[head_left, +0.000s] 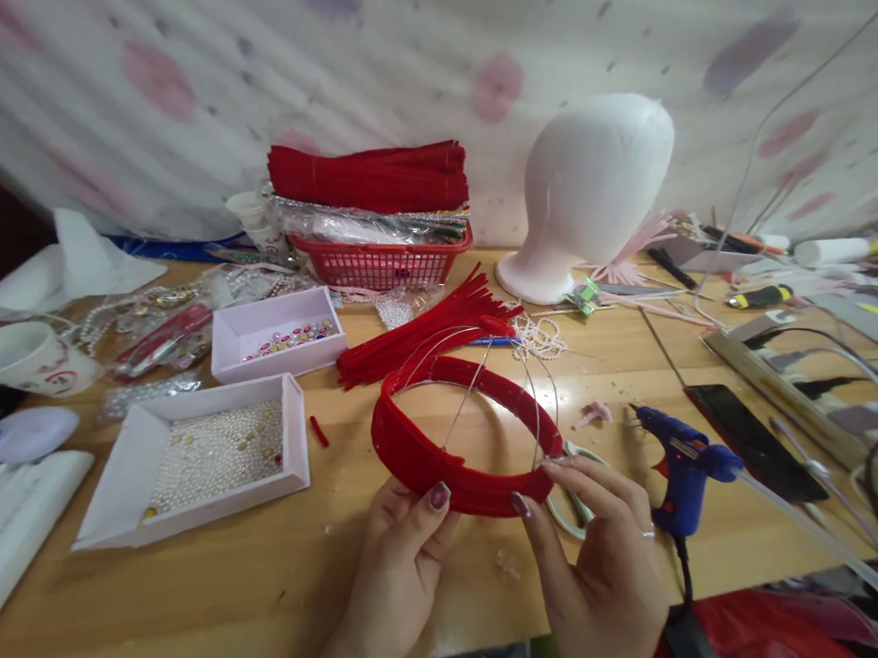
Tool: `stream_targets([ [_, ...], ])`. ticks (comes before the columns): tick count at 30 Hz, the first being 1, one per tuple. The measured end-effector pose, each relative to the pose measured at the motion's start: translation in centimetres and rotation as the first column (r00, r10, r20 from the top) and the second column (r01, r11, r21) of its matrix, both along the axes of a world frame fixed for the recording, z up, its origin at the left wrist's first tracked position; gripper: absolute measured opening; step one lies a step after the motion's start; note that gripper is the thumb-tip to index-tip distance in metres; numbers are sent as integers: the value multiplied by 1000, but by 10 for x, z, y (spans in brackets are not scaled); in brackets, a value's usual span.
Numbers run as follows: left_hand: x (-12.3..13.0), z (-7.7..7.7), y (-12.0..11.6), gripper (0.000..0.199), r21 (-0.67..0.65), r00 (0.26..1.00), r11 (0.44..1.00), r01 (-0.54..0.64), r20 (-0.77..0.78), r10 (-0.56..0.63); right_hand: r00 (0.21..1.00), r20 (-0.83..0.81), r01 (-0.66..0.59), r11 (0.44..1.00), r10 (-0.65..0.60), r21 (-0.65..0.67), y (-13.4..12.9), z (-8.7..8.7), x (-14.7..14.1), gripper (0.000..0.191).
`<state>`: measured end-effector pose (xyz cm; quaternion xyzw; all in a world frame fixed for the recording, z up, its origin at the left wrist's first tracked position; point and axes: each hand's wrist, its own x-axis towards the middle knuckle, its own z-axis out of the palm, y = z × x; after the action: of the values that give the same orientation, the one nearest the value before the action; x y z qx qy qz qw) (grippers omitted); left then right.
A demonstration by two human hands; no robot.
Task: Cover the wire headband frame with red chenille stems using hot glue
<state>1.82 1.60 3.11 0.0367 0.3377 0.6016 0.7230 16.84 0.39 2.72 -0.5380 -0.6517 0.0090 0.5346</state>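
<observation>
Above the table I hold a red fuzzy crown frame, a round band with thin wires arching up from it to a red piece at the top. My left hand grips the band's near side from below, thumb on the outer face. On the right side of the band, my right hand pinches the edge between thumb and fingers; whether a small piece is also in that pinch I cannot tell. Behind the frame lies a bundle of red pipe cleaners. Scissors lie partly hidden behind my right hand.
A blue glue gun lies at right near a black phone. White boxes of pearls and gems stand at left. Behind are a red basket and a white foam head. Cables cross the far right.
</observation>
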Motion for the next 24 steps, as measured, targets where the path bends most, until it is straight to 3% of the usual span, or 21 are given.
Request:
stream_targets([
  [6,2,5,0,27,118,998,993,15,-67,-8,1000,-11,11,992,-13,-128,5,0,-8,24],
  [9,6,6,0,18,132,990,990,44,-138,-26,983,-182,-31,963,-19,-267,5,-3,-11,29],
  [12,10,3,-2,28,82,983,996,38,-182,-23,912,-401,-115,884,-87,-453,3,-6,-12,29],
  [14,12,-2,-4,34,49,977,998,45,-209,-34,846,-527,-252,806,-85,-536,2,-5,-14,30],
  [17,12,-6,-8,37,26,953,993,114,-284,-102,697,-714,-445,747,-57,-494,5,-2,-19,40],
  [20,4,-4,-16,41,-7,880,972,236,-423,-216,558,-822,-472,770,-115,-429,9,-1,-25,44],
  [24,-21,9,-30,34,-49,638,904,424,-692,-337,520,-843,-443,799,-139,-406,13,-6,-25,46],
])
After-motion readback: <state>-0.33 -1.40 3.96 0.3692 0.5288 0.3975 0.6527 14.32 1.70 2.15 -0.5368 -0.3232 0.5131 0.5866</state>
